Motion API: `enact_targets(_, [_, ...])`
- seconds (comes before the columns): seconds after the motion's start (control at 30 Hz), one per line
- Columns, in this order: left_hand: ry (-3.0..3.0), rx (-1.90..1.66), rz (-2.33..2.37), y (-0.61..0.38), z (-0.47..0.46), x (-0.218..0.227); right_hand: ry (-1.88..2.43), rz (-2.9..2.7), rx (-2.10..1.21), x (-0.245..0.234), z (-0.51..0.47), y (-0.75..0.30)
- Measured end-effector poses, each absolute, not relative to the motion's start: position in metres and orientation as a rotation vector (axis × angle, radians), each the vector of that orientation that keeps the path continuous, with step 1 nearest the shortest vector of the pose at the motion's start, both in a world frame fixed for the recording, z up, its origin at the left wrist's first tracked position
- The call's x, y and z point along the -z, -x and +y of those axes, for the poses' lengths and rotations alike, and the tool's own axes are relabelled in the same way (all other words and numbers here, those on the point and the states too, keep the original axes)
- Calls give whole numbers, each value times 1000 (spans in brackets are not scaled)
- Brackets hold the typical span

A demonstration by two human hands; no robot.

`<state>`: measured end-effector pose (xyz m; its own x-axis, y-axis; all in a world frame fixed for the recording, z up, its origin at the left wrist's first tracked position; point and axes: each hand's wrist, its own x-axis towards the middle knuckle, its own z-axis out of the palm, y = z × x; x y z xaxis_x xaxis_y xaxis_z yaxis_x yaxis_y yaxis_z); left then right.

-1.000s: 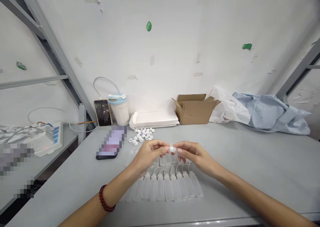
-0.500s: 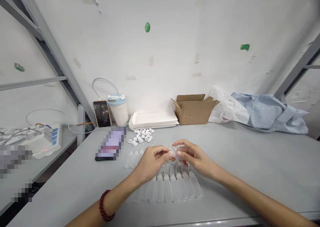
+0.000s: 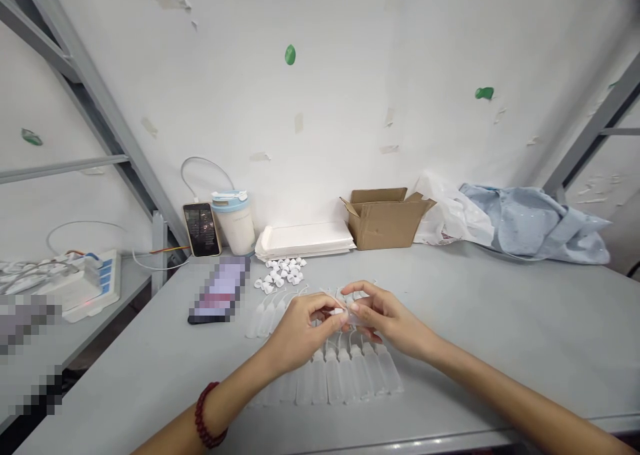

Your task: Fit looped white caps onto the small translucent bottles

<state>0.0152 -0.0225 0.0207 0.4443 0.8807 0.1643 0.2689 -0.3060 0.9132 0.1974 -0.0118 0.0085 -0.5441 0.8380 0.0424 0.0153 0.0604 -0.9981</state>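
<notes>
My left hand [image 3: 307, 325] and my right hand [image 3: 390, 318] meet above the middle of the desk. Between them is a small translucent plastic bottle [image 3: 353, 317], mostly covered by the fingers. My right thumb and fingers close round its body, while my left thumb and forefinger pinch its white end. Below the hands lies a row of translucent bottles [image 3: 340, 378] with thin looped strips at their necks. A second row of bottles [image 3: 260, 318] lies farther back, partly hidden by the hands. Small white caps [image 3: 280, 275] are heaped behind it.
Along the wall stand a phone [image 3: 203, 229], a lidded cup [image 3: 236, 225], a white stack of flat packs [image 3: 305, 239], a cardboard box [image 3: 387, 221], a plastic bag [image 3: 450, 215] and blue cloth [image 3: 530, 221]. Another phone [image 3: 220, 291] lies flat at left, near a power strip [image 3: 107, 285].
Both hands stay together at the bottle. My left finger and thumb have shifted slightly at its white end, and the whole view has moved a little.
</notes>
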Motion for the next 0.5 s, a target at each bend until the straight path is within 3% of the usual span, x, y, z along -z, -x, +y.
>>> enact_targets(0.23, [-1677, -929, 1105, -10, -15, -24, 1046, -1801, -1246, -7, -11, -200])
enact_targets(0.5, [-1482, -792, 1024, -4, -9, -20, 907, -2068, -510, 0, -14, -201])
